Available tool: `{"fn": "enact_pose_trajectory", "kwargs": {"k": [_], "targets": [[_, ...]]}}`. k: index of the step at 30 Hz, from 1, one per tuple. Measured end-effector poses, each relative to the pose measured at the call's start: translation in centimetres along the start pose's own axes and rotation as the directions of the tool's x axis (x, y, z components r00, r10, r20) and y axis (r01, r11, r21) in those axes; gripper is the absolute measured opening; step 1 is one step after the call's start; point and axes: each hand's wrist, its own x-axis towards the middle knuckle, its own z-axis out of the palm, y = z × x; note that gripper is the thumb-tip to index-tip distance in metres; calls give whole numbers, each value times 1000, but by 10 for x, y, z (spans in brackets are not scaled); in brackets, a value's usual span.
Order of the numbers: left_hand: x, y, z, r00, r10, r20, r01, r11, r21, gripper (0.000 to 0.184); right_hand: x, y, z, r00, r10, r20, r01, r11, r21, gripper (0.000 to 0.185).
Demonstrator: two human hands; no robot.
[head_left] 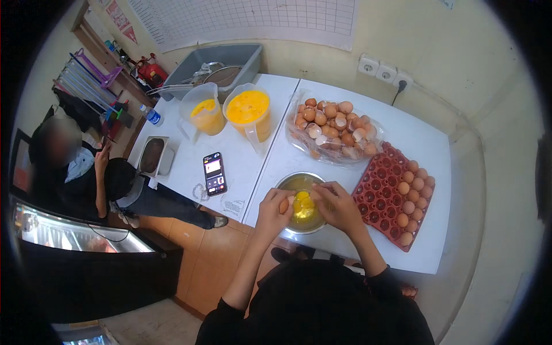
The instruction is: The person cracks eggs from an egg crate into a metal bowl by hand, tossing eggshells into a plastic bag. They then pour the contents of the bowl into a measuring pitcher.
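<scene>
My left hand [272, 215] is closed around a brown egg [283, 206] at the left rim of a round metal bowl [285, 183]. Over the bowl's right side, my right hand [340, 208] has its fingers pinched together; what they hold, if anything, is hidden. Yellow yolks [303, 205] in clear egg white lie in the bowl between both hands. Right of the bowl, a red egg tray [376, 195] has brown eggs [415, 198] along its right side and bare cups on its left. Behind the bowl sits a clear plastic bag [298, 137] heaped with cracked eggshells [336, 127].
Two plastic jugs [253, 127] hold yellow beaten egg, near a grey tub [248, 57] with strainers. A phone [214, 173], a metal container [165, 161] and a water bottle [151, 115] are to the left. Another person [80, 161] is at far left. Wall sockets [385, 73] are behind.
</scene>
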Motion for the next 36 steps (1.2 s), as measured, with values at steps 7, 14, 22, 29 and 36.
{"fn": "enact_pose_trajectory", "kwargs": {"k": [7, 14, 22, 29, 36], "targets": [[5, 9, 23, 997, -32, -65, 19, 981, -195, 32, -1, 15, 37, 845, 443, 299, -462, 325, 826, 42], [22, 27, 32, 997, 33, -66, -46, 979, -201, 41, 11, 18, 26, 794, 502, 342, -520, 269, 811, 38], [23, 18, 30, 991, -38, -129, 5, 968, -249, 39, 111, 89, -27, 848, 274, -454, -273, 959, 70, 49], [8, -3, 37, 991, -94, -96, 68, 966, -249, 36, 111, 127, -31, 862, 27, -506, -223, 917, -331, 55], [5, -13, 38, 981, -191, -28, 171, 924, -341, 33, -4, 81, -80, 823, 183, -537, -310, 938, -155, 42]]}}
